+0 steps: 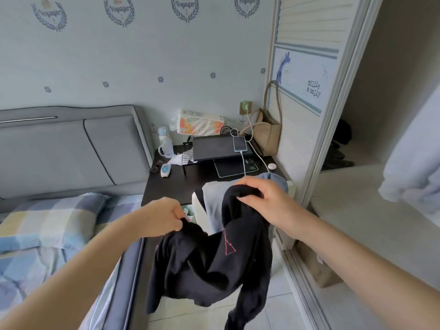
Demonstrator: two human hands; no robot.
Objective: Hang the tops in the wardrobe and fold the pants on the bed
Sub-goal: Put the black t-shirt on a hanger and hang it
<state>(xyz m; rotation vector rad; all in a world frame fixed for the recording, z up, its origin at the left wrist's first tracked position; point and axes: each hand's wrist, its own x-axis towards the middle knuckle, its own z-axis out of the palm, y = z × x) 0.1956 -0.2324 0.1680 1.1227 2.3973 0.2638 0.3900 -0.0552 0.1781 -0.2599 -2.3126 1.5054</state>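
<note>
A black garment point(209, 265) with a small pink line design hangs in the air between my hands, over the gap between bed and wardrobe. My left hand point(164, 220) pinches one edge of it at the left. My right hand point(264, 198) grips a bunched part of it higher up at the right. Behind it, light blue and white clothing point(214, 201) is draped over a white chair. The bed point(47, 234) with a checked blue and yellow cover lies at the left. The open wardrobe point(381, 163) stands at the right, a pale garment point(414, 167) hanging inside.
A dark desk point(171, 184) stands ahead with a black rack, a tablet, a charging phone point(239, 143), a tissue pack and bottles. A beige bag point(266, 134) hangs beside the sliding wardrobe door point(307, 91). Pale floor tiles lie below.
</note>
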